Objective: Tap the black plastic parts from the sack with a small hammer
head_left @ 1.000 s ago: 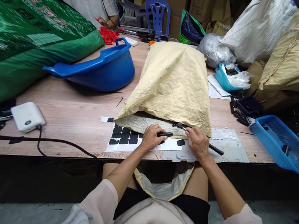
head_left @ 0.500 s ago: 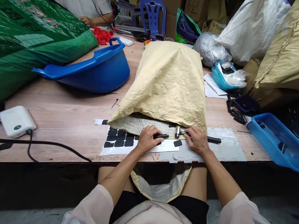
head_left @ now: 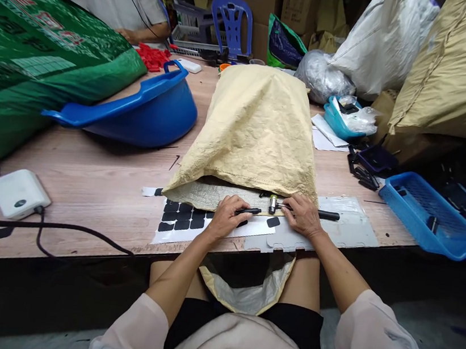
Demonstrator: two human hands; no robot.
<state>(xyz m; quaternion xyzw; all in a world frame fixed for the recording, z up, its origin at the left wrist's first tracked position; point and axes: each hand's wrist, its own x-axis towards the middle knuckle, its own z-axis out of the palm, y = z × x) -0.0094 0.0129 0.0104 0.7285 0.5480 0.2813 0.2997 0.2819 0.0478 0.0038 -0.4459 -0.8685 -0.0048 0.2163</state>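
- A worker sits at a wood-grain table [head_left: 104, 175], both bare hands at the near edge, close to the mouth of a yellow sack [head_left: 265, 127] lying flat with its silvery lining showing.
- The left hand [head_left: 224, 214] pinches a slim black piece [head_left: 250, 211] between thumb and fingers, its tip pointing toward the right hand.
- The right hand [head_left: 302, 215] is closed over the shaft of a hammer [head_left: 272, 204]; the head lies to the left of the fingers, just beside the black piece, and the dark grip sticks out to the right.
- Beneath the left hand, a white sheet [head_left: 160, 237] carries rows of black patches [head_left: 182, 225], partly under the sack's lip.
- A grey board [head_left: 350, 224] lies under the right hand and the hammer.
- Left of the sack stands a blue basin [head_left: 150, 115], near a bulky green bag [head_left: 83, 40]; a white box [head_left: 20, 193] with a black cable [head_left: 92, 231] sits closer in.
- To the right, a blue basket [head_left: 449, 231] rests by the table's edge.
- Across the table, a co-worker [head_left: 135, 1] in a pale top sits near a red pile [head_left: 151, 58].
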